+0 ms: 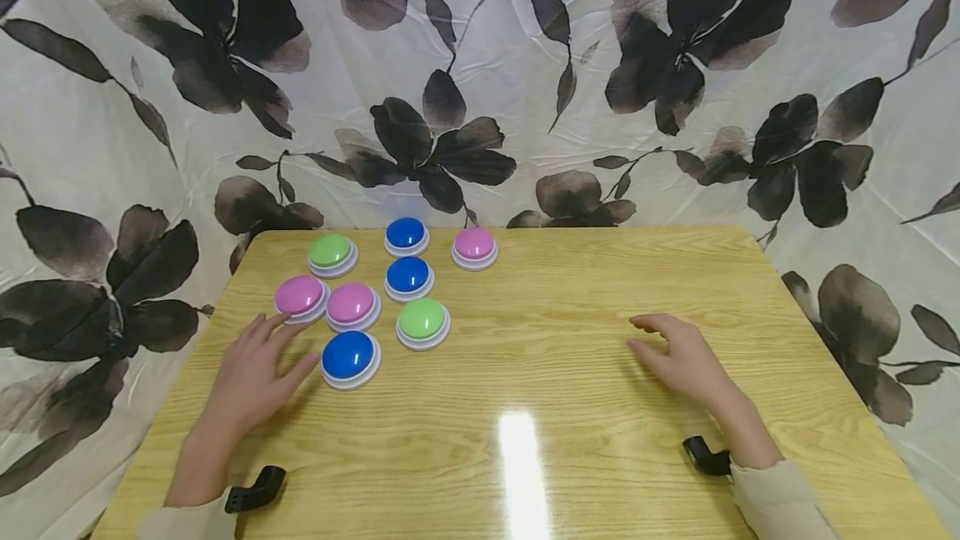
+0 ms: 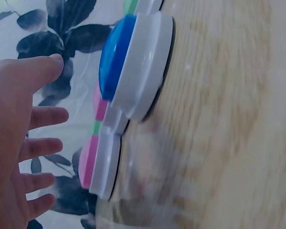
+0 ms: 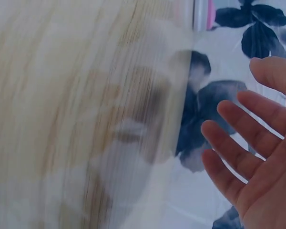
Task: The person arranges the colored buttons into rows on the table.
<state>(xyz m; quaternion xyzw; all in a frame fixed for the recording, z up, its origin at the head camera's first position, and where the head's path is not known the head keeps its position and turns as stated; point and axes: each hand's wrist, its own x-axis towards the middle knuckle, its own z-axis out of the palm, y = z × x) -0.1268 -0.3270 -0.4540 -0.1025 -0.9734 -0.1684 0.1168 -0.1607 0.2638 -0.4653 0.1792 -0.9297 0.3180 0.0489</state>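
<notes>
Three blue buttons (image 1: 347, 355), three pink (image 1: 349, 302), two green (image 1: 422, 319)

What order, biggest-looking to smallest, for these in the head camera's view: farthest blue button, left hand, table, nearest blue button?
1. Table
2. Left hand
3. Nearest blue button
4. Farthest blue button
The last two may truly match; nearness makes that unsure.

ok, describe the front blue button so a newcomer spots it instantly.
On the wooden table, look left to the eight domed buttons. The front blue button is the one nearest the camera wearer. The other two blue buttons sit farther back, toward the floral cloth.
</notes>
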